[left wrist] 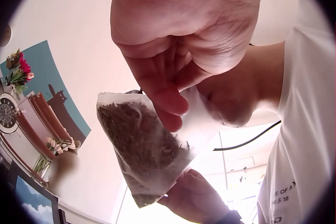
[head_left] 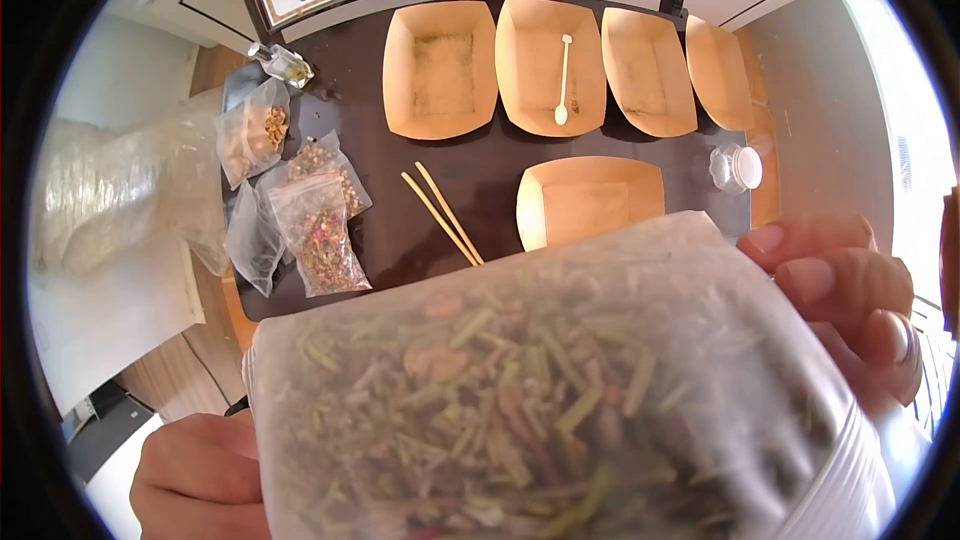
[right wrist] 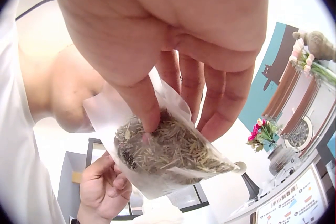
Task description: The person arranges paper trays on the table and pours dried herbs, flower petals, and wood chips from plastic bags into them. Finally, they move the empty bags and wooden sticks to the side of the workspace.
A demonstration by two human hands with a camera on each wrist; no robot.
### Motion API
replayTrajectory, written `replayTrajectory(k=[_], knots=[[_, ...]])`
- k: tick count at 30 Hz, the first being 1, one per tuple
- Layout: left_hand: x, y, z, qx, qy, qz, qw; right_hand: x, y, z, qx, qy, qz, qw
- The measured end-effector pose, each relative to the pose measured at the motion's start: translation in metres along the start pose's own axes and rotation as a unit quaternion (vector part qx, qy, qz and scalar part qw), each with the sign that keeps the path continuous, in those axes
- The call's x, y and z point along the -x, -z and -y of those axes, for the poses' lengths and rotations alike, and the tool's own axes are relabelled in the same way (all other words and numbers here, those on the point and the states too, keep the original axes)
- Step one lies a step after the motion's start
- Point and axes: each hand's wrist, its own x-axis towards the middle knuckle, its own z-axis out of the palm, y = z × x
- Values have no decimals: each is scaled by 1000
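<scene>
A translucent white bag (head_left: 520,390) of chopped dried herbs, green and brown, fills the lower part of the head view, held up close to the camera. My left hand (head_left: 200,480) grips its left edge. At its upper right edge my right hand (head_left: 850,300) pinches it between thumb and fingers. The left wrist view shows the bag (left wrist: 144,140) hanging under the left hand (left wrist: 184,40), thumb and fingers on its edge. In the right wrist view the right thumb lies across the bag (right wrist: 173,150), below the palm of the right hand (right wrist: 173,45).
Several paper trays (head_left: 440,125) stand along the table's back, one with a small white spoon (head_left: 564,80). Another tray (head_left: 590,200) is nearer. Chopsticks (head_left: 440,210), small filled bags (head_left: 322,240) and a glass bottle (head_left: 285,65) lie left; a white-lidded jar (head_left: 745,168) is right.
</scene>
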Motion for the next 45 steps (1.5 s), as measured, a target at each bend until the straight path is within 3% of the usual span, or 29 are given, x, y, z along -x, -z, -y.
replayTrajectory(k=[4, 5, 6, 7, 8, 9, 10, 11, 12, 13, 14, 15, 16, 18, 24, 26, 33, 36, 42, 45], knots=[[-1, 10, 8, -1, 1, 13, 1000, -6, 5, -1, 41, 30, 3, 999], [4, 26, 29, 13, -49, 93, 994, -9, 5, -1, 53, 40, 2, 998], [8, 36, 47, 25, -98, 172, 980, -20, 3, 7, 46, -154, 47, 986], [11, 37, 63, 77, -63, 205, 974, -38, -3, 17, 37, -343, 89, 934], [15, 35, 77, 127, -29, 236, 963, -32, -7, 4, -105, -355, 57, 927], [22, 17, 81, 82, -25, 132, 988, -18, -19, -21, -246, -359, 25, 900], [29, -1, 82, 37, -21, 26, 999, 4, -30, -68, -347, -178, 95, 916], [34, -2, 87, 34, -26, 25, 999, 11, -43, -79, -430, -226, 78, 870], [38, -3, 91, 58, 41, 46, 996, 15, -53, -83, -509, -272, 61, 814], [42, -3, 95, 81, 109, 66, 989, 16, -58, -87, -510, -268, 63, 815], [47, -3, 100, 78, 105, 65, 989, 17, -62, -90, -332, -208, 106, 914], [54, -1, 106, 120, 195, 16, 973, 17, -65, -93, -139, -138, 143, 970], [57, 3, 111, 161, 282, -33, 945, 15, -68, -96, -141, -133, 142, 971], [54, 15, 123, 140, 312, -76, 937, 11, -76, -100, -137, -220, 179, 949], [44, 45, 183, 56, 261, -124, 956, -19, -112, -112, -107, -202, 122, 966], [40, 47, 195, 51, 249, -137, 958, -34, -123, -117, -21, -183, 121, 975], [30, 44, 226, 52, 279, -120, 951, -51, -139, -131, 56, -223, 145, 962], [31, 44, 235, 11, 283, -86, 955, -41, -144, -143, 81, -169, 94, 978], [29, 42, 239, -25, 289, -36, 956, -43, -132, -122, 1, -260, 81, 962], [30, 42, 246, -46, 289, -14, 956, -41, -134, -125, -7, -249, 73, 966]])
